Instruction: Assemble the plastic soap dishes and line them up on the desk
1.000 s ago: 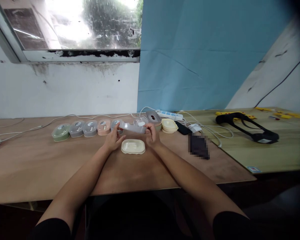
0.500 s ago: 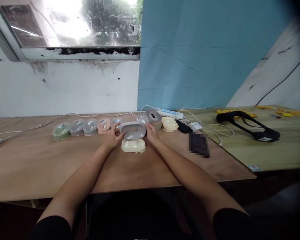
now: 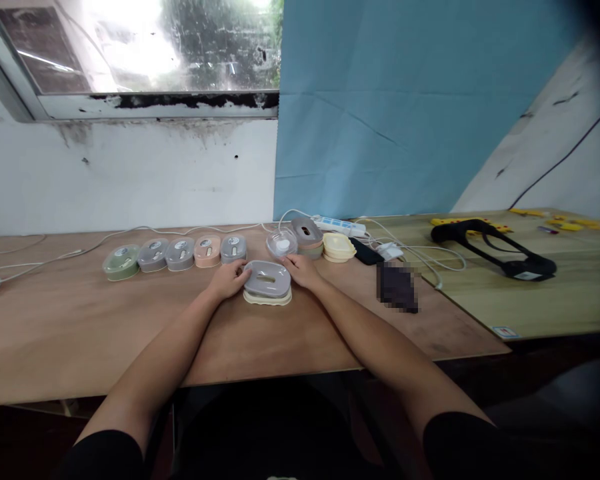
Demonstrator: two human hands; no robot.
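Observation:
A grey oval soap-dish tray with a slot in its middle (image 3: 267, 283) lies over a cream oval base (image 3: 267, 300) on the brown table. My left hand (image 3: 229, 279) grips the grey tray by its left end, fingers closed at the rim. At its right end my right hand (image 3: 301, 271) has its fingers closed on the same rim. Only the cream base's front edge shows beneath the grey piece. Just behind my hands sits a clear round lid (image 3: 281, 241).
Several finished-looking oval boxes stand in a row at the left, among them a green box (image 3: 121, 263) and a pink box (image 3: 207, 251). To the right are stacked grey trays (image 3: 307, 235), cream bases (image 3: 339, 247), a power strip (image 3: 340, 225) and cables.
The grey tray, tilted up behind the cream base before, has come down and forward to lie over it. Both hands moved with it, and the clear lid behind shows more fully.

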